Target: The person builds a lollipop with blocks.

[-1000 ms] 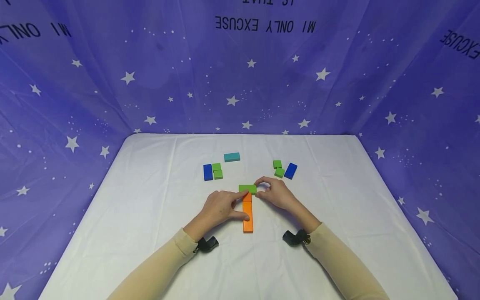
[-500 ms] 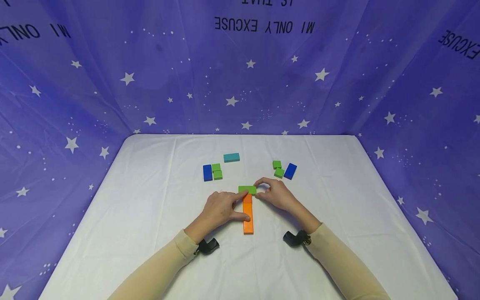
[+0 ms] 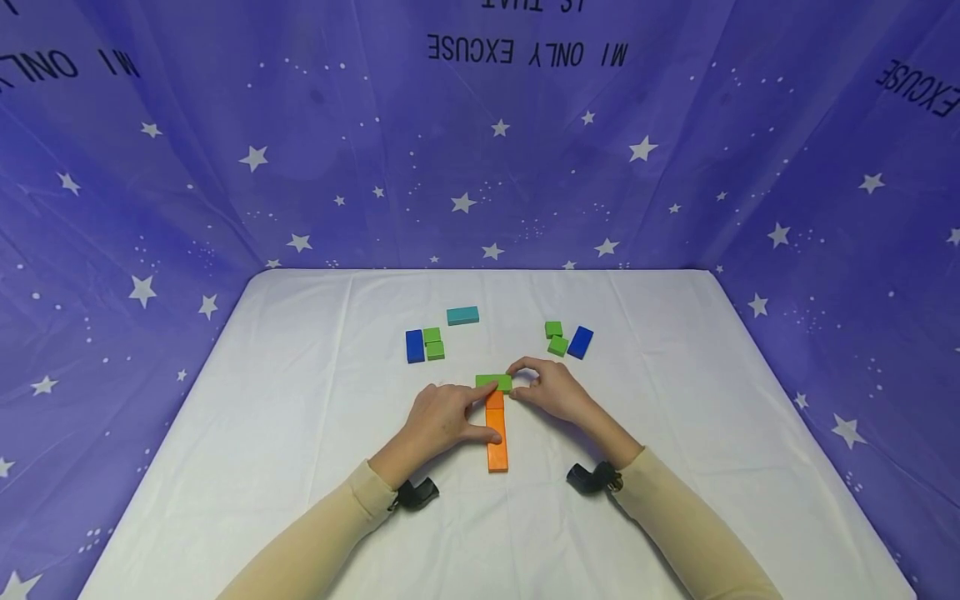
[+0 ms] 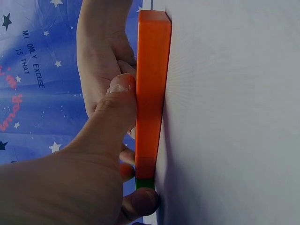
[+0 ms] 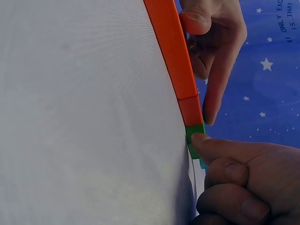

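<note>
Right hand (image 5: 246,171) touching green block (image 5: 195,129), orange blocks (image 5: 173,51) end to end, left hand (image 5: 226,35) alongside, white cloth (image 5: 89,112)

Curtained tabletop booth (image 3: 540,196). Star-printed purple drapes (image 3: 420,108) border a white-covered table (image 3: 300,358) on three sides.

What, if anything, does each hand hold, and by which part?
Right hand pinches the green bar by its right end; left hand touches the long orange bar, not gripping.
</note>
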Demonstrator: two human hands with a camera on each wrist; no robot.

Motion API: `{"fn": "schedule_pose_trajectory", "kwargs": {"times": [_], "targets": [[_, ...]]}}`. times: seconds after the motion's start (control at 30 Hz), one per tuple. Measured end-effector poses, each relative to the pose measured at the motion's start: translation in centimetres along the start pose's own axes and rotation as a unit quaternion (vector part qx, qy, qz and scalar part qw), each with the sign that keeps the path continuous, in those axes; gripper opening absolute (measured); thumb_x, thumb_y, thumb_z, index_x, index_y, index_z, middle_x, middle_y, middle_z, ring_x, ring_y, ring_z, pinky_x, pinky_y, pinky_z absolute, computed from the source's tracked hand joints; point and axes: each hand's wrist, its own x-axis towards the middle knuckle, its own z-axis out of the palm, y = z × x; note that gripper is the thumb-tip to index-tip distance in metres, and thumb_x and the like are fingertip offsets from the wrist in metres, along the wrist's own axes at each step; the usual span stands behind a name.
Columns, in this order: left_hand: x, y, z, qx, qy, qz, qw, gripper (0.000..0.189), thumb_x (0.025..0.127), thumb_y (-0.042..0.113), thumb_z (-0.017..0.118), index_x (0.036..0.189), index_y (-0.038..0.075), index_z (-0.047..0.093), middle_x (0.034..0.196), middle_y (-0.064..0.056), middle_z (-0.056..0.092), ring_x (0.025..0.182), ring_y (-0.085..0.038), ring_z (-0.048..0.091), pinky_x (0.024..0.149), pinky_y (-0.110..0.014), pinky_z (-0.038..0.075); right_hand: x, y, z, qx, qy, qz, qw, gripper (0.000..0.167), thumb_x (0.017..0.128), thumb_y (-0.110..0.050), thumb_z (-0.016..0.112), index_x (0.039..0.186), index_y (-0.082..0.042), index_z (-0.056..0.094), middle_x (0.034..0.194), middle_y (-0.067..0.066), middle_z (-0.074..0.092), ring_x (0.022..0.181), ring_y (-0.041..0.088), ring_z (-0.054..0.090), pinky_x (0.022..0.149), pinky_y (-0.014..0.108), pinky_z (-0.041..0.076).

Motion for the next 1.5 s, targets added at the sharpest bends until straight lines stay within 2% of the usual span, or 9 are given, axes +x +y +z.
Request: {"fn": "schedule_pose_trajectory", "kwargs": {"times": [0.33, 0.83, 1.07, 1.33, 1.5], "targets": [[-0.1, 0.2, -0.2, -0.002, -0.005, -0.012, 0.9999, 0.091, 0.072, 0.076, 0.082, 0.15, 0.031, 0.062, 0.058, 0.011, 0.032, 0.051, -0.008, 0.031, 0.057, -0.026, 0.018, -0.1, 0.0, 0.1, -0.001, 0.001, 0.001, 1.0, 0.033, 0.093, -0.027, 0.082, 0.125, -0.025, 0.073, 0.057, -0.007, 0.045, 0.053, 0.01, 0.043, 0.055, 0.025, 0.032], [0.0, -0.1, 0.1, 0.006, 0.002, -0.007, 1.0, 0.092, 0.071, 0.078, 0.082, 0.149, 0.032, 0.063, 0.058, 0.011, 0.03, 0.051, -0.008, 0.029, 0.055, -0.026, 0.018, 0.0, 0.2, -0.2, 0.016, 0.019, 0.023, 0.9994, 0.038, 0.088, -0.029, 0.085, 0.124, -0.027, 0.075, 0.057, -0.006, 0.049, 0.054, 0.011, 0.046, 0.057, 0.028, 0.035], [0.0, -0.2, 0.3, 0.008, 0.0, -0.009, 0.9999, 0.093, 0.07, 0.079, 0.082, 0.149, 0.034, 0.063, 0.058, 0.011, 0.032, 0.051, -0.008, 0.031, 0.055, -0.026, 0.019, 0.4, 0.8, -1.2, 0.052, 0.059, 0.057, 0.9953, 0.041, 0.091, -0.034, 0.083, 0.13, -0.026, 0.073, 0.057, -0.004, 0.055, 0.05, 0.012, 0.046, 0.051, 0.028, 0.038], [0.2, -0.3, 0.4, 0.009, -0.008, -0.013, 0.9998, 0.092, 0.071, 0.08, 0.08, 0.149, 0.035, 0.062, 0.058, 0.011, 0.03, 0.051, -0.007, 0.03, 0.056, -0.026, 0.019, 0.6, 2.0, -2.9, 0.115, 0.112, 0.078, 0.9839, 0.048, 0.092, -0.034, 0.081, 0.137, -0.023, 0.068, 0.055, -0.002, 0.055, 0.047, 0.012, 0.045, 0.047, 0.027, 0.038], [0.1, -0.3, 0.4, 0.004, -0.008, -0.013, 0.9999, 0.092, 0.071, 0.079, 0.081, 0.149, 0.034, 0.062, 0.059, 0.011, 0.029, 0.051, -0.007, 0.029, 0.055, -0.026, 0.019, 0.8, 3.0, -3.7, 0.117, 0.142, 0.083, 0.9794, 0.05, 0.091, -0.034, 0.083, 0.136, -0.02, 0.069, 0.058, -0.003, 0.06, 0.05, 0.011, 0.049, 0.048, 0.026, 0.039]]}}
